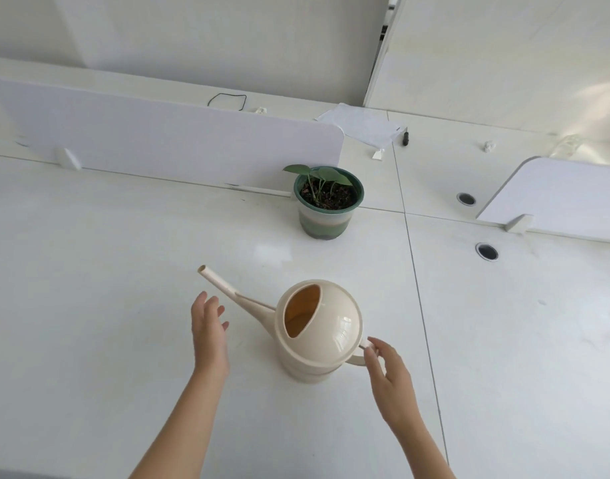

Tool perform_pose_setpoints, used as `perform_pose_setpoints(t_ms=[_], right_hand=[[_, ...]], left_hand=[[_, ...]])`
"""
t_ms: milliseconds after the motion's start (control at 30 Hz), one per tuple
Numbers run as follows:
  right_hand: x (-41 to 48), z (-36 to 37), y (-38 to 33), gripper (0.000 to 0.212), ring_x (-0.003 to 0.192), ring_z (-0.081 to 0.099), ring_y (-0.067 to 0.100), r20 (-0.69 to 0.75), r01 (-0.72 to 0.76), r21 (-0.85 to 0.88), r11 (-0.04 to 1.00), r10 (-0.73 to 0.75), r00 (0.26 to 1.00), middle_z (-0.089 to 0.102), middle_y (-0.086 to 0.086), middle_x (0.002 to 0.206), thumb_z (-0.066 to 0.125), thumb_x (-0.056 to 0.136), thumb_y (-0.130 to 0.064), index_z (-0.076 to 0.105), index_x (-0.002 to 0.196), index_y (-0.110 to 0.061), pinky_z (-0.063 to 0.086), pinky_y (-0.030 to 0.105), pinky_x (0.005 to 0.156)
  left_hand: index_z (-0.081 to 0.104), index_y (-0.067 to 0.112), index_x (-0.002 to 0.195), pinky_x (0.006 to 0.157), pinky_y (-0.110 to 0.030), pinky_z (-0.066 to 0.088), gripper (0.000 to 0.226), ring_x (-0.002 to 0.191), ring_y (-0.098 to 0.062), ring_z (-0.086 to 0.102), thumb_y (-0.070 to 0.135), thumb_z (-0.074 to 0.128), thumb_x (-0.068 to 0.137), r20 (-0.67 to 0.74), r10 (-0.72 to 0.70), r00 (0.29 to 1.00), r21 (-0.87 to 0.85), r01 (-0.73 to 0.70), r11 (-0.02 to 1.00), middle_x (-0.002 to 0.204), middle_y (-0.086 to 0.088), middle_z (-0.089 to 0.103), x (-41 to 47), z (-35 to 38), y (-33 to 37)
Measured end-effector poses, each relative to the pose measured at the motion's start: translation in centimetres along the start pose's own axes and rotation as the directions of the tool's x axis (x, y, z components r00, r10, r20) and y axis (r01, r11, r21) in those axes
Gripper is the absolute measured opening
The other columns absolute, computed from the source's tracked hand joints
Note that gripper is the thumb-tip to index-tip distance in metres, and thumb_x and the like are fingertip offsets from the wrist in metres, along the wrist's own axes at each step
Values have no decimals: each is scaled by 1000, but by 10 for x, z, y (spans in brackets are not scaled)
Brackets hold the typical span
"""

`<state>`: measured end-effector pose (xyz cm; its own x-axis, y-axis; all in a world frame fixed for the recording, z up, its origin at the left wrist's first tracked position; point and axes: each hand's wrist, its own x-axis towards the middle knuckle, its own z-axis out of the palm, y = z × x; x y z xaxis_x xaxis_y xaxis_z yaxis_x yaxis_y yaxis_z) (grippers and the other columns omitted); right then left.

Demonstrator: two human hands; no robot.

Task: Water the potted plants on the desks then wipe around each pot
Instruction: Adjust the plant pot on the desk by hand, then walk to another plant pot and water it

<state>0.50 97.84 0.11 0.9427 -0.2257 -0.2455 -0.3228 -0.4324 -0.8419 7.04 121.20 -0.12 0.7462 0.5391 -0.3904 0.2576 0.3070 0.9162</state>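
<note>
While watering can (331,326) is standing upright on desk (123,271) near potted plant (327,198), right hand (390,378) is touching its handle (357,359), fingers loose; left hand (208,335) is hovering beside spout (227,290), fingers spread.

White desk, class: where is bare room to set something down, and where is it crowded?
Bare: the white desktop left of the left hand, and the strip between the cream plastic watering can and the green-rimmed potted plant. Crowded: behind the white divider panel, with papers and a black cord loop.
</note>
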Motion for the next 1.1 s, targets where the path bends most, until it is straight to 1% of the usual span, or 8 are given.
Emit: perform_pose_setpoints(t_ms=[100, 167, 333, 500, 600, 767, 867, 1100], right_hand=[[-1, 3, 0, 24, 102, 48, 19, 24, 3, -3, 1000, -2, 1000, 52, -3, 98, 45, 92, -24, 52, 113, -15, 35, 27, 80], [1, 2, -3, 5, 87, 48, 18, 42, 4, -5, 1000, -4, 999, 50, -5, 86, 46, 92, -23, 51, 94, -22, 36, 25, 69], [8, -4, -15, 25, 59, 32, 9, 131, -52, 8, 999, 51, 990, 34, -6, 65, 45, 93, -19, 36, 70, -20, 27, 19, 51], [8, -9, -23, 29, 57, 29, 11, 166, -24, -11, 1000, 26, 986, 32, -5, 63, 46, 92, -18, 34, 66, -17, 25, 21, 51], [4, -11, -29, 29, 55, 29, 11, 192, 24, 16, 1000, -26, 981, 33, -5, 62, 47, 91, -16, 35, 65, -18, 30, 17, 47], [-4, -14, -44, 6, 67, 46, 7, 319, 117, 84, 990, -138, 938, 51, -5, 76, 48, 91, -13, 52, 88, -12, 37, 6, 54], [-13, -12, -47, 14, 86, 56, 1, 413, 128, 156, 979, -183, 892, 61, -6, 96, 49, 90, -11, 55, 101, -18, 42, 2, 66], [-40, 20, -61, 24, 83, 60, -7, 660, 203, 195, 960, -282, 697, 63, -10, 98, 52, 88, -7, 56, 92, -31, 46, 5, 69]], left_hand=[[38, 17, 135, 95, -36, 36, 39, 113, -19, 48, 26, 35, 97, 176, -65, 982, -70, 79, 994, 123, -2, 49, 4, 6, -1], [48, 17, 115, 87, -34, 40, 24, 102, -21, 53, 26, 34, 97, 229, -77, 970, -97, 101, 990, 113, -5, 54, 4, 10, 1], [46, 14, 105, 74, -30, 46, 17, 85, -19, 57, 25, 36, 97, 219, -94, 971, -124, 123, 985, 97, -9, 57, 2, 13, 6], [48, 15, 101, 88, -33, 39, 19, 87, -20, 56, 29, 35, 97, 202, -88, 975, -128, 116, 985, 89, -5, 59, -5, 7, 15], [48, 17, 96, 86, -33, 40, 18, 83, -19, 57, 30, 35, 97, 186, -74, 980, -162, 105, 981, 89, -6, 60, -17, -8, 22], [48, 20, 83, 77, -32, 41, 22, 81, -19, 57, 30, 35, 97, 101, -24, 995, -217, 45, 975, 90, -6, 61, -43, -42, 30], [49, 21, 83, 77, -32, 41, 21, 81, -20, 58, 30, 36, 97, 22, -8, 1000, -251, 14, 968, 89, -5, 62, -63, -65, 31], [52, 21, 88, 77, -31, 44, 19, 84, -21, 59, 29, 37, 97, -267, 14, 964, -341, -108, 934, 90, -5, 63, -119, -141, 23]])
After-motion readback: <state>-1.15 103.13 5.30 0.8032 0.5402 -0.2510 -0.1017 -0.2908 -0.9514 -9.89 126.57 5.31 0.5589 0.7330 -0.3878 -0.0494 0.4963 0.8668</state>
